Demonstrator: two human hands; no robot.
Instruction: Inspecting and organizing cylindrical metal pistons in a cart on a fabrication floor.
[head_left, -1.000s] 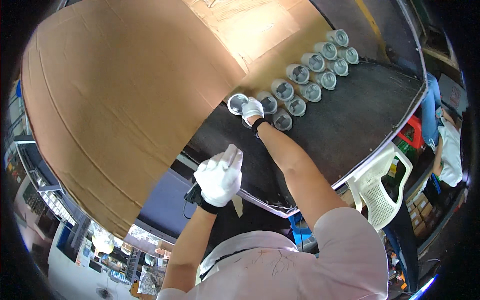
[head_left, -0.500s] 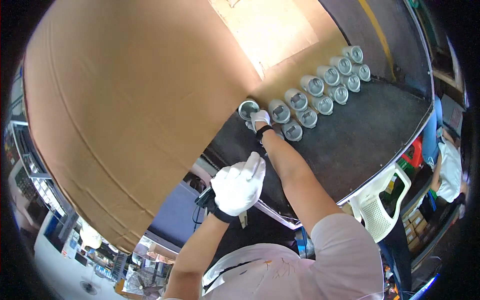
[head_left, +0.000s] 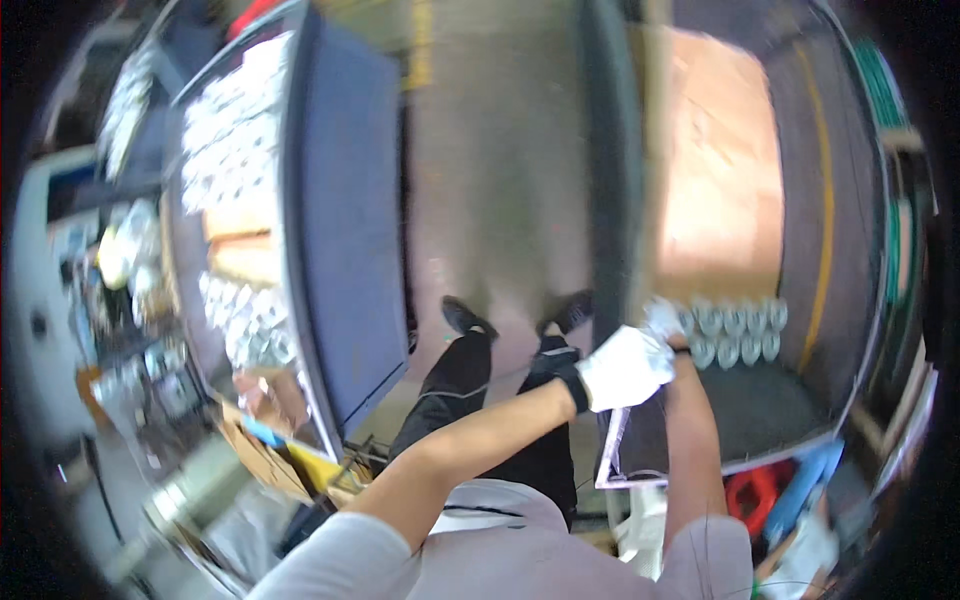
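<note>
Lying left-right — blurred — cup rows [head_left: 735, 335]

A large flat sheet of brown cardboard [head_left: 715, 170] lies on the far part of the dark bench [head_left: 760, 410] at the right, reaching almost to its far edge. On the left bench [head_left: 340, 200], two tan cartons [head_left: 240, 240] sit among blurred pale packed items [head_left: 225, 110]. More brown cardboard [head_left: 265, 465] stands below that bench's near corner.

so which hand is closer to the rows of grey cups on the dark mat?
Right. The right hand is at the left end of the grey cups, seemingly touching them. The left hand hovers lower left, apart from them.
</note>
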